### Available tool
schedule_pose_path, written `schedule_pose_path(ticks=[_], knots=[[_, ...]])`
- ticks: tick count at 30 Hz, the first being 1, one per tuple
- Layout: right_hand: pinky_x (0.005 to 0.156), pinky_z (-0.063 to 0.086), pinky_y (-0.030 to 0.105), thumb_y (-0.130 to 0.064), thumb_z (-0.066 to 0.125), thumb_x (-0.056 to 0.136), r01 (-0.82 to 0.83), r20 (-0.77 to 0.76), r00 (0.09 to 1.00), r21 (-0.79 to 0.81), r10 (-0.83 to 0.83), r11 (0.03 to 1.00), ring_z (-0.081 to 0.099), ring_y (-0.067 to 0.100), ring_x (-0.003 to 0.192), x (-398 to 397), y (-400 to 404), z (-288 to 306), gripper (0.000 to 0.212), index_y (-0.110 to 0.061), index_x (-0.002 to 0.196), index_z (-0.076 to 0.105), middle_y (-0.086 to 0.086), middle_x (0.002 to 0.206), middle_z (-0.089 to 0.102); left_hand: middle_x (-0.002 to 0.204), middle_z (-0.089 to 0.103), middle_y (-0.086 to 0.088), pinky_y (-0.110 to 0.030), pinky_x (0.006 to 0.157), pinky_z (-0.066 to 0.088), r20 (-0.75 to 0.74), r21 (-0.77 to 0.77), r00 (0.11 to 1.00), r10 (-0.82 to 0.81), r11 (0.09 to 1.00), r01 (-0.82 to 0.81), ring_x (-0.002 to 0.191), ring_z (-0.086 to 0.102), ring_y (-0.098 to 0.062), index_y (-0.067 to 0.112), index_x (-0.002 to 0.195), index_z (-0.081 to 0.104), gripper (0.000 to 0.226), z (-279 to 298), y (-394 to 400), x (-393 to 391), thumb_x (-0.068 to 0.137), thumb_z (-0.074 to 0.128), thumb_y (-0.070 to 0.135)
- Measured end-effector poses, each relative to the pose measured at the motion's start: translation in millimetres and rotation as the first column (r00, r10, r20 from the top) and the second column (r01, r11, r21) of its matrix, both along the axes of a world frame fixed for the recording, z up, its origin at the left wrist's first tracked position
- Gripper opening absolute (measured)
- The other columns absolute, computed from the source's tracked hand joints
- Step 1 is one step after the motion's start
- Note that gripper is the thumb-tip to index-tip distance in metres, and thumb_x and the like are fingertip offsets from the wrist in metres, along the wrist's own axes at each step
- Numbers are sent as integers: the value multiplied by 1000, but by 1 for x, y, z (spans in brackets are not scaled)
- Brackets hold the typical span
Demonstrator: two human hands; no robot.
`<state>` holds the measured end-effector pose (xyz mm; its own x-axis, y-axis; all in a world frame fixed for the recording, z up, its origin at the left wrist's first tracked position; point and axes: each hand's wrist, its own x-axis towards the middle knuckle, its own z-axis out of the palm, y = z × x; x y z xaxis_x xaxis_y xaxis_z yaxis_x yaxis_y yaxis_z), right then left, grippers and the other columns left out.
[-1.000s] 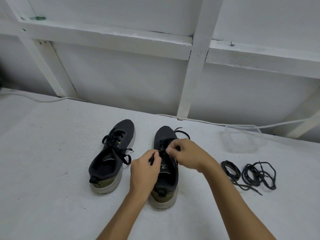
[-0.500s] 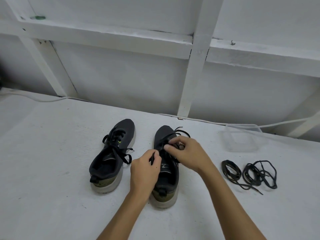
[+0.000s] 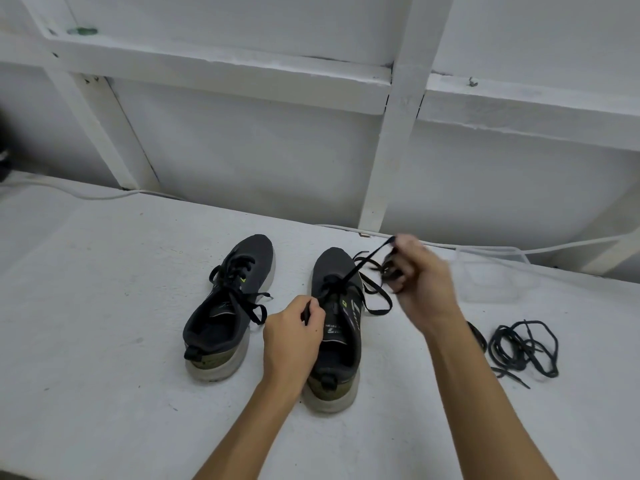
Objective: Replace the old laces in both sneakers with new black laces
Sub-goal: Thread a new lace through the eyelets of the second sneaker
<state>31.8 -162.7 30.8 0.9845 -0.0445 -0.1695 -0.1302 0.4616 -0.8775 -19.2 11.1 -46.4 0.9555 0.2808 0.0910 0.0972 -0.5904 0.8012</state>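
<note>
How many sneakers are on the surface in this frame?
2. The left sneaker stands alone, still laced. The right sneaker sits between the hands: the left hand pinches one lace end, the right hand pulls the lace out.

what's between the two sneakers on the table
In the head view, the gap between the left sneaker and the right sneaker holds bare white table at the toes and the left hand nearer the heels.

A white table (image 3: 104,341) fills the lower frame. A clear plastic box (image 3: 491,275) sits at centre right near its far edge. A white cable (image 3: 554,249) runs along that edge. Behind stands a white wall (image 3: 259,157) with a post (image 3: 394,143) and rail (image 3: 214,69); a green object (image 3: 82,30) rests at upper left.
</note>
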Motion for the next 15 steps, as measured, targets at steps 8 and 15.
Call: schedule_pose_path(ticks=[8,15], knots=[[48,28,22,-17,50,100,189,8,982,-70,-188,980,33,12,52,7,-22,10,26,-17,75,58,-5,54,39,50,46,6,-19,47,36,12,42,1000,5,999,-5,44,39,-12,22,79,63,19,1,0,1,96,56,22],[71,47,16,-21,67,96,47,151,984,-736,96,676,64,7,78,-5,-5,-7,13,-28,88,75,-14,82,72,92,67,14,-26,75,49,-13,16,994,-113,993,113,88,62,-7,27,107,62,15,11,3,10,95,54,21]])
